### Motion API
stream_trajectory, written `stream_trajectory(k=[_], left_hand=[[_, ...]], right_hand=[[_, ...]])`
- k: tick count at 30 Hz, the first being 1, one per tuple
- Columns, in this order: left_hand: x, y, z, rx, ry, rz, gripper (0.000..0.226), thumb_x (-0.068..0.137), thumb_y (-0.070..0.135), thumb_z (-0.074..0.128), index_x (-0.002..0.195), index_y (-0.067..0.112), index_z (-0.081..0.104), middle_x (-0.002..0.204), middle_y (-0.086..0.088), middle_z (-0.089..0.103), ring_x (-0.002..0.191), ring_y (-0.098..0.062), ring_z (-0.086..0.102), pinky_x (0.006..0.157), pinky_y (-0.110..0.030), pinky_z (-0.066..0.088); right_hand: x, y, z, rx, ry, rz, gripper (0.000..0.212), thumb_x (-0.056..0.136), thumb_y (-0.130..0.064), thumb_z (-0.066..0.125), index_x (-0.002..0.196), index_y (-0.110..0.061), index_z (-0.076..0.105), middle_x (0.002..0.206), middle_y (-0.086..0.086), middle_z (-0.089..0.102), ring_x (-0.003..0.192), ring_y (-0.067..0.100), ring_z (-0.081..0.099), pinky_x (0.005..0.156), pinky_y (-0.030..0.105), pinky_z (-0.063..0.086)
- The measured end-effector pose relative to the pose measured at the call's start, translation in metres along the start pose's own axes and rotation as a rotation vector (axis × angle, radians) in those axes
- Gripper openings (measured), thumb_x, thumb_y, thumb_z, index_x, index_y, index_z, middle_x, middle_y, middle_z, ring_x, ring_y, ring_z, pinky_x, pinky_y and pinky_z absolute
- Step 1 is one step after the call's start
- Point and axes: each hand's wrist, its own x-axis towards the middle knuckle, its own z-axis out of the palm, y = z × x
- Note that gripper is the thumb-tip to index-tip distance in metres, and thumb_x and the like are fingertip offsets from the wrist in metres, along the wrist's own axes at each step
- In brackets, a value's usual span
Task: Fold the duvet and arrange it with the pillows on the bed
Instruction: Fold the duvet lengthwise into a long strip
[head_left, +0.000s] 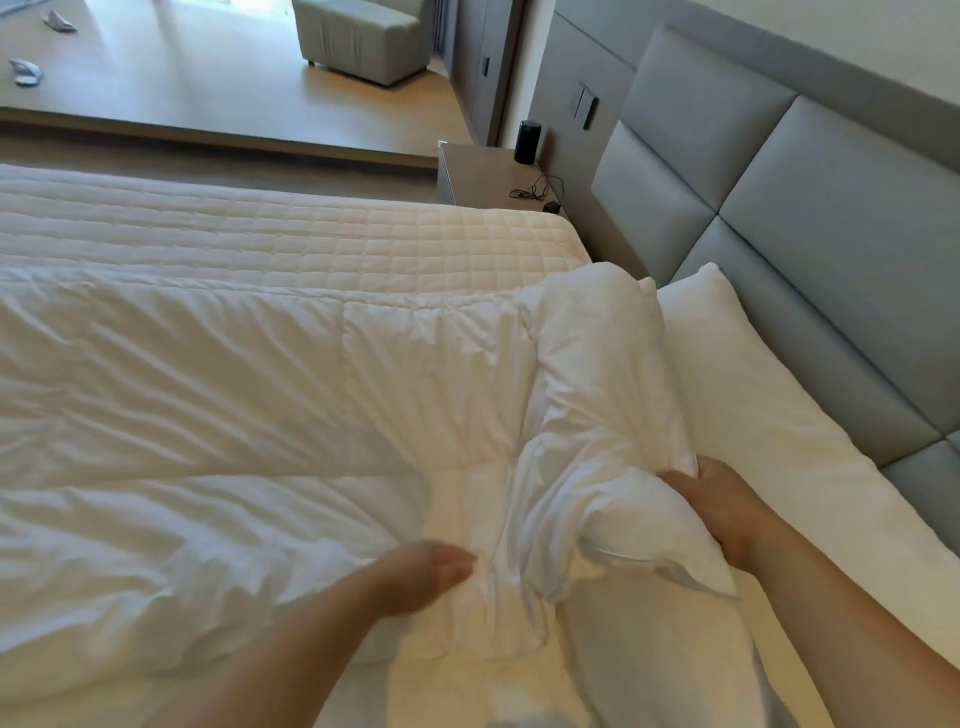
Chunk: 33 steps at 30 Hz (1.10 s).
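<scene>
Our right hand has its grip pinched tight on the near edge of a pillow, fingers curled into the fabric, and that pillow is crumpled and tilted up off the bed, leaning partly over the duvet's edge. Our left hand is a bit blurry, fingers held loosely together and flat-ish, resting on or just above the duvet, not gripping anything as far as we can tell.

The duvet itself lies spread across the bed in a long wrinkled band, left of the pillow, with a folded ridge running along its far side. Past that ridge we can see the bare quilted mattress pad. A second pillow lies flat to the right, right up against the grey padded headboard.

Further out there's a nightstand beside the bed's far corner with a dark cylinder and a tangled black cable on it. A grey footstool sits on the wood floor beyond.
</scene>
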Motion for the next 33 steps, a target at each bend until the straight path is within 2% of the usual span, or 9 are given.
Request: stream_trajectory(k=[4,9,13,19,23,26,28,30,33], left_hand=[[-0.018,0.010,-0.060,-0.722,0.264,-0.095,0.034,0.104,0.034,0.039,0.130,0.021,0.057,0.126,-0.003,0.065,0.107,-0.022,0.064,0.098,-0.041,0.045],[-0.053,0.006,-0.139,-1.174,0.421,0.030,0.046,0.102,0.050,0.034,0.127,0.020,0.057,0.110,-0.006,0.069,0.090,-0.023,0.065,0.080,-0.038,0.049],[-0.090,-0.029,-0.178,-1.187,0.460,0.058,0.052,0.101,0.055,0.031,0.124,0.019,0.061,0.116,-0.015,0.070,0.102,-0.028,0.067,0.089,-0.041,0.052],[-0.138,-0.130,-0.183,-0.940,0.461,-0.230,0.060,0.091,0.072,0.036,0.130,0.030,0.054,0.127,0.005,0.061,0.117,-0.023,0.058,0.101,-0.049,0.045],[-0.146,-0.171,-0.162,-0.868,0.431,-0.269,0.071,0.081,0.077,0.049,0.131,0.027,0.050,0.126,0.000,0.063,0.113,-0.021,0.062,0.097,-0.045,0.049],[-0.145,-0.187,-0.150,-0.893,0.419,-0.204,0.072,0.074,0.072,0.063,0.128,0.026,0.051,0.120,-0.002,0.067,0.108,-0.020,0.067,0.097,-0.047,0.051],[-0.140,-0.191,-0.147,-0.860,0.431,-0.227,0.062,0.073,0.067,0.061,0.119,0.026,0.056,0.112,-0.002,0.071,0.101,-0.023,0.069,0.092,-0.050,0.054],[-0.131,-0.194,-0.145,-0.827,0.461,-0.275,0.059,0.070,0.067,0.055,0.112,0.026,0.061,0.106,-0.004,0.072,0.096,-0.028,0.070,0.089,-0.055,0.055],[-0.125,-0.185,-0.145,-0.770,0.476,-0.367,0.057,0.074,0.058,0.045,0.116,0.023,0.060,0.111,-0.005,0.068,0.099,-0.028,0.066,0.093,-0.047,0.053]], right_hand=[[-0.012,-0.065,0.043,-0.248,0.076,-0.333,0.008,0.087,-0.015,0.060,0.085,-0.013,0.067,0.083,0.002,0.071,0.079,0.022,0.065,0.063,0.028,0.047],[-0.039,-0.137,0.156,-0.582,0.021,-0.638,0.025,0.091,-0.027,0.057,0.098,-0.003,0.058,0.103,0.019,0.062,0.097,0.032,0.057,0.077,0.033,0.037],[-0.058,-0.146,0.275,-0.720,-0.123,-0.760,0.025,0.091,-0.027,0.053,0.103,-0.005,0.057,0.109,0.021,0.061,0.101,0.037,0.058,0.082,0.037,0.045],[-0.075,-0.105,0.405,-0.619,-0.348,-0.604,0.037,0.094,-0.035,0.048,0.125,-0.015,0.050,0.128,0.017,0.045,0.104,0.039,0.056,0.085,0.037,0.045],[-0.078,-0.080,0.429,-0.444,-0.544,-0.539,0.055,0.085,-0.043,0.055,0.138,-0.041,0.038,0.124,0.005,0.044,0.106,0.022,0.055,0.094,0.030,0.044],[-0.077,-0.071,0.416,-0.247,-0.630,-0.551,0.047,0.082,-0.041,0.055,0.129,-0.037,0.055,0.112,-0.005,0.053,0.097,0.006,0.057,0.095,0.025,0.045],[-0.076,-0.064,0.401,-0.219,-0.402,-0.640,0.040,0.081,-0.042,0.055,0.116,-0.027,0.065,0.111,-0.008,0.060,0.102,0.004,0.058,0.096,0.028,0.045],[-0.073,-0.053,0.388,-0.381,0.072,-0.762,0.037,0.079,-0.045,0.055,0.107,-0.023,0.067,0.112,-0.006,0.061,0.107,0.015,0.059,0.096,0.032,0.043],[-0.065,-0.055,0.375,-0.732,0.351,-0.550,0.068,0.078,-0.058,0.052,0.136,-0.024,0.043,0.144,0.007,0.038,0.133,0.031,0.037,0.104,0.046,0.035]])
